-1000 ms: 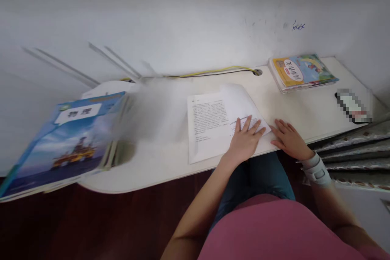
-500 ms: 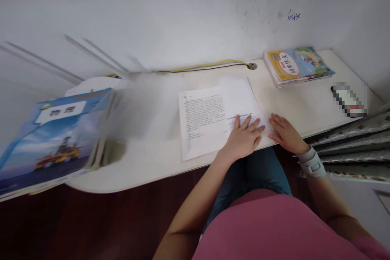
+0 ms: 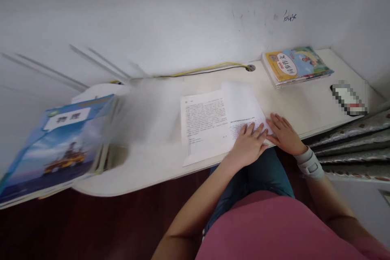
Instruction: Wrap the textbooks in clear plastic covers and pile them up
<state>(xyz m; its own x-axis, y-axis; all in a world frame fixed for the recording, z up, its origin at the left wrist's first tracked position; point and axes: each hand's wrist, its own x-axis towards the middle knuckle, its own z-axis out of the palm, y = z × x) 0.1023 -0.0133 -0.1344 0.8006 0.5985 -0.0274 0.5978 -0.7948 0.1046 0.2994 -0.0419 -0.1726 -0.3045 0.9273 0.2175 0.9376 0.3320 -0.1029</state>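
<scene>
Printed paper sheets (image 3: 205, 120) lie spread on the white desk, with a crease or page join down the middle. My left hand (image 3: 250, 145) rests flat on the lower right part of the paper, its fingers stretched out over the print. At the right edge of the paper lies my right hand (image 3: 283, 135), fingers extended and the fingertips touching the margin. A grey band (image 3: 311, 163) is round my right wrist. Neither hand grips anything.
A stack of textbooks (image 3: 67, 138) with a blue cover sits at the left end of the desk (image 3: 152, 170). Several thinner books (image 3: 298, 65) lie at the back right, near a pixelated phone-like object (image 3: 349, 99). Cables (image 3: 213, 67) run along the wall into a desk hole.
My left hand has slid slightly right and toward me over the paper. My right hand now meets the paper's edge, and the gap between the hands is smaller.
</scene>
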